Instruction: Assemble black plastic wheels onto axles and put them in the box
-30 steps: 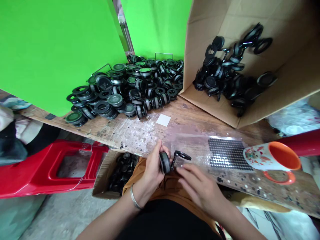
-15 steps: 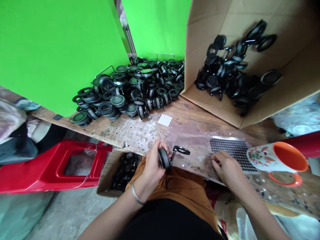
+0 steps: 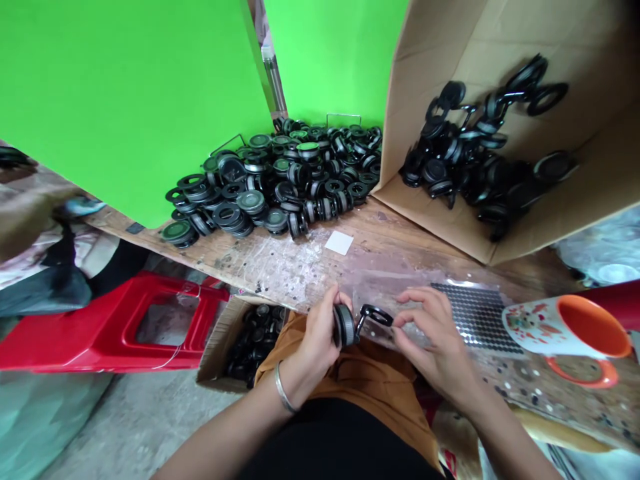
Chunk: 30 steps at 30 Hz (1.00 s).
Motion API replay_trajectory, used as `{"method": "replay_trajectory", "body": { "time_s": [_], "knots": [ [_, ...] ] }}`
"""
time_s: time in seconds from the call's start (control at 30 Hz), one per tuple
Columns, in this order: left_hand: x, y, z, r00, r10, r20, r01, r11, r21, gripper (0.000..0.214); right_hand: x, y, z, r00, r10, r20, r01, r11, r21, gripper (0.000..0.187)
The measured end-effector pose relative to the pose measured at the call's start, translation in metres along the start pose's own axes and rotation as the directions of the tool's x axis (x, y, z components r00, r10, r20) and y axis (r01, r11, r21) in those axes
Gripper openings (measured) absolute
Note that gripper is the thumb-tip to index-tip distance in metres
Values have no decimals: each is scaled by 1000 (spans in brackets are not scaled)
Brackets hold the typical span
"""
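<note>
Right hand point(image 3: 433, 333): shifted leftward from the near edge of the sheet, where it is half a second earlier, to the outer edge of the ring point(image 3: 367, 309).
Right fingers: loosely curled, thumb and forefinger close together by the ring; whether they touch it or pinch anything small, I cannot tell.
Left hand point(image 3: 320, 328): closed round the disc end of the piece, thumb uppermost, a bangle point(image 3: 283, 388) at the wrist.
Piece point(image 3: 345, 325): black, with a ribbed disc joined by a short arm to the ring; held over the lap, at the near edge of the tabletop point(image 3: 285, 260), with the ring towards the right hand.
Sheet point(image 3: 475, 317): clear, with rows of dark dots, flat on the tabletop beyond the right hand.
Mug point(image 3: 530, 325): white, orange inside, just beside the right end of the sheet.
Card point(image 3: 339, 243): small white square, between the left hand and the pile.
Pile point(image 3: 253, 202): many black pieces heaped before the green panels point(image 3: 125, 100).
Carton point(image 3: 435, 230): right of the pile, more black pieces inside.
Lower box point(image 3: 213, 353): below the tabletop, left of the lap, also holding black pieces.
Stool point(image 3: 115, 333): red, left of the lower box.
</note>
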State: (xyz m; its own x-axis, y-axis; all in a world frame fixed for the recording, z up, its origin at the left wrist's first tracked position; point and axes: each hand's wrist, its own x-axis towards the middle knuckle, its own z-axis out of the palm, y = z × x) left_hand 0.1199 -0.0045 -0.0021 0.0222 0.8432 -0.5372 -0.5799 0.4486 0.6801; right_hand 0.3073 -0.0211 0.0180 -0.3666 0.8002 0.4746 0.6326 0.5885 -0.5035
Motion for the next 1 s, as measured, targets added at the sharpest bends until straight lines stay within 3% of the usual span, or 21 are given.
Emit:
{"method": "replay_trajectory", "body": {
  "time_s": [0.2,0.5,0.63,0.77,1.0],
  "knots": [
    [-7,-6,1,998,57,-14,-55,991,119,49,16,-4,19,995,-88,50,88,996,1,9],
    [-8,-5,1,999,17,-31,-12,988,155,46,21,-4,18,981,-114,155,122,991,-47,6],
    [-6,-7,0,999,6,-38,-3,996,92,46,17,-2,20,983,-144,117,147,989,-18,10],
    [-3,-6,-2,998,-19,-56,14,996,-93,41,2,-6,29,982,-185,29,186,981,-49,28],
    [1,3,-2,996,-62,-67,54,992,-113,38,-20,-22,47,999,-47,-17,43,981,-188,47]
  ]
}}
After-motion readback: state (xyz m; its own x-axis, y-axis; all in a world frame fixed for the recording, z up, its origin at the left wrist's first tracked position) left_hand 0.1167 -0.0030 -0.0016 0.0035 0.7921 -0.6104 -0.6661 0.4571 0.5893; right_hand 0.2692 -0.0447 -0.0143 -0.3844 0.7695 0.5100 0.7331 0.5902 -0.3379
